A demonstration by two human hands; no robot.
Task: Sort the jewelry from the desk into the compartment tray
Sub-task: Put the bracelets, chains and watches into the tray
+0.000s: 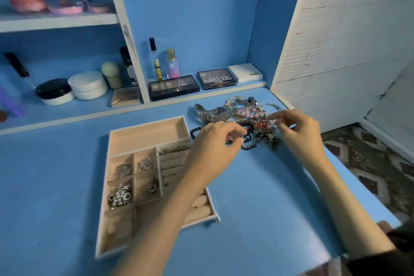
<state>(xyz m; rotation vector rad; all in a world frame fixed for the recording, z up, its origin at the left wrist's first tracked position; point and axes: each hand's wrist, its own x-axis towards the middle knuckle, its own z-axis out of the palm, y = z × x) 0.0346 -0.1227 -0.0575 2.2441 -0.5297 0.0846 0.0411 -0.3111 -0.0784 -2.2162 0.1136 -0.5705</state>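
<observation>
A beige compartment tray (146,135) lies on the blue desk, left of centre; its small squares hold silver earrings and brooches (121,195), and its long back section is bare. A tangled jewelry pile (253,119) with watches, pink beads and dark bracelets sits at the back right. My left hand (215,141) reaches over the tray's right side, fingers pinched at a small piece on the pile's near edge. My right hand (295,127) pinches a thin piece at the pile's right side.
Makeup palettes (173,87), perfume bottles (172,64), a white box (245,72) and cream jars (87,84) line the shelf behind the desk. A white panel (336,40) stands at the right. The desk edge drops to patterned floor (376,163) on the right.
</observation>
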